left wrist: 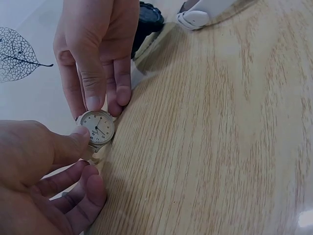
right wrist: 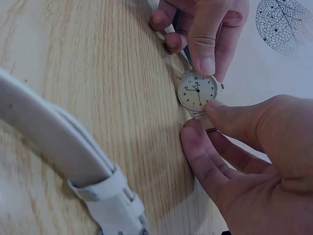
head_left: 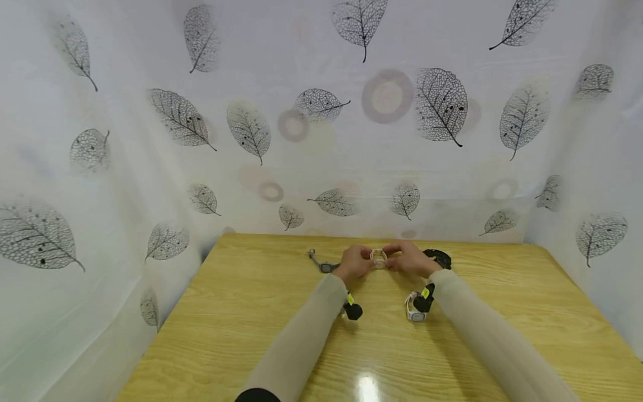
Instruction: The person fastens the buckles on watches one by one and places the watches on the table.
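Note:
A round wristwatch with a pale dial (head_left: 379, 263) stands near the far edge of the wooden table, held between both hands. My left hand (head_left: 354, 262) pinches it from the left, and the thumb lies at the rim of its dial (left wrist: 97, 128). From the opposite side my right hand (head_left: 409, 261) pinches it too, its thumb at the dial's edge (right wrist: 197, 92) in the right wrist view. Fingers of both hands hide most of the strap.
Left of the hands lies a grey watch (head_left: 326, 267). A black item (head_left: 440, 258) sits behind the right wrist, partly covered. Nearer, under the right forearm, is a white watch (head_left: 416, 316); its strap (right wrist: 54, 132) looms in the right wrist view. A leaf-patterned curtain (head_left: 321, 156) backs the table.

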`<state>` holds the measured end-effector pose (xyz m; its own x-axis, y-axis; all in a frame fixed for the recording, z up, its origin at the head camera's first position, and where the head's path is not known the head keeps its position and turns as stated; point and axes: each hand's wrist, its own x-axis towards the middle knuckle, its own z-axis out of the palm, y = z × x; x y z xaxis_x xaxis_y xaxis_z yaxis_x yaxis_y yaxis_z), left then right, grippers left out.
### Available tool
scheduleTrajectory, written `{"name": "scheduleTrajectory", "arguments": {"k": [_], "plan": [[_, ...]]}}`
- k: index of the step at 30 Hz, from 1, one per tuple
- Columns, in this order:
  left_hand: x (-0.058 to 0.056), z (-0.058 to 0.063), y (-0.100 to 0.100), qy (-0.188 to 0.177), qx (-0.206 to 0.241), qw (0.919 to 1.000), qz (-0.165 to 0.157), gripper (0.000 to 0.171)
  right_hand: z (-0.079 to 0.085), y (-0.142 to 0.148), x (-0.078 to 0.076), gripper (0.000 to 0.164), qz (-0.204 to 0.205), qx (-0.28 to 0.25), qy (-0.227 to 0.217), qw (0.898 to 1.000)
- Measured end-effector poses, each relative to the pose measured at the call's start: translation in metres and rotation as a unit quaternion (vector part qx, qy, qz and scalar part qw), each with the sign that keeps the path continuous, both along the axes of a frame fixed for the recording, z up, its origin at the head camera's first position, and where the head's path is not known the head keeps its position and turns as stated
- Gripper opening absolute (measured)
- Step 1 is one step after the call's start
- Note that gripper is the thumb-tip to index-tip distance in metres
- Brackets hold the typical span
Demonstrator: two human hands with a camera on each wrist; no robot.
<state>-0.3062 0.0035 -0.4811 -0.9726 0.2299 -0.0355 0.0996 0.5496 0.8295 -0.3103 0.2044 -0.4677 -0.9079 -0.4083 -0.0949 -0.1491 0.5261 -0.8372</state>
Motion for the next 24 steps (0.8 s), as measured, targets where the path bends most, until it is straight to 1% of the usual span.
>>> {"name": "scheduleTrajectory", "arguments": {"k": [6, 13, 15, 17, 22, 24], "plan": [[0.0, 0.0, 0.001, -0.006, 0.009, 0.9999, -0.005, 0.027, 0.0, 0.0, 0.001, 0.039, -0.004, -0.01, -0.007, 1.0], [0.002, 0.003, 0.001, 0.01, -0.015, 0.9998, -0.001, 0.028, -0.001, 0.001, 0.001, 0.04, -0.003, -0.03, -0.013, 0.999], [0.002, 0.003, 0.001, 0.005, -0.009, 0.9999, -0.003, 0.029, -0.001, 0.001, 0.001, 0.04, -0.003, -0.035, -0.016, 0.999], [0.002, 0.003, -0.001, 0.008, -0.009, 0.9999, -0.004, 0.033, 0.0, 0.001, 0.001, 0.042, -0.001, -0.035, -0.016, 0.999], [0.002, 0.001, -0.006, 0.003, 0.02, 0.9998, -0.001, 0.047, 0.005, 0.001, 0.003, 0.055, 0.001, -0.033, -0.021, 0.999], [0.003, 0.0, -0.009, -0.004, 0.045, 0.999, 0.001, 0.049, 0.007, 0.001, 0.004, 0.059, 0.001, -0.035, -0.023, 0.999]]}}
